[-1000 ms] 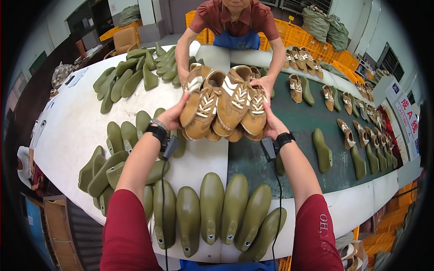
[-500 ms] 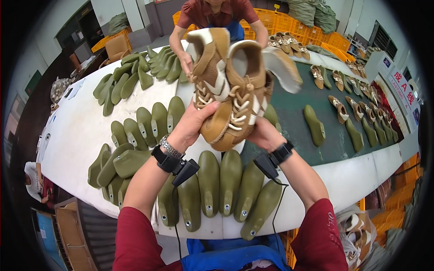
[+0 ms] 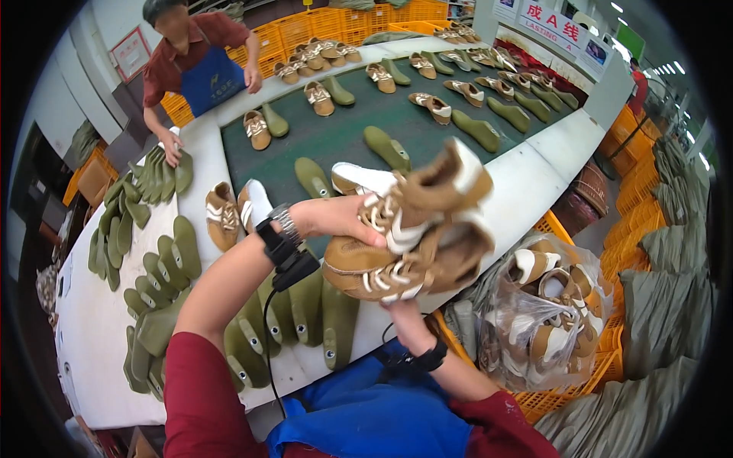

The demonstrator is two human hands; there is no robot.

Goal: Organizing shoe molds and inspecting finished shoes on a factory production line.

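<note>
Now that the brown-and-white shoes (image 3: 397, 278) have swung rightward, they are held tilted in the air, closer to a clear bag of shoes (image 3: 544, 336). The left hand (image 3: 336, 219) grasps them; the right hand's (image 3: 406, 320) grip, beneath, is hidden. Olive foot forms (image 3: 340, 320) crowd the white surface (image 3: 542, 172) nearby. Farther off, more shoes (image 3: 318, 98) line a green strip (image 3: 328, 139); a co-worker (image 3: 177, 57) in a blue apron (image 3: 214, 80) stands before orange crates (image 3: 294, 37).

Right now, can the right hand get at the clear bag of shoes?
Probably not while it is busy: the right hand is at the lower edge of the held brown shoes, fingers mostly hidden behind them. Otherwise the way rightward to the clear bag looks open.
</note>
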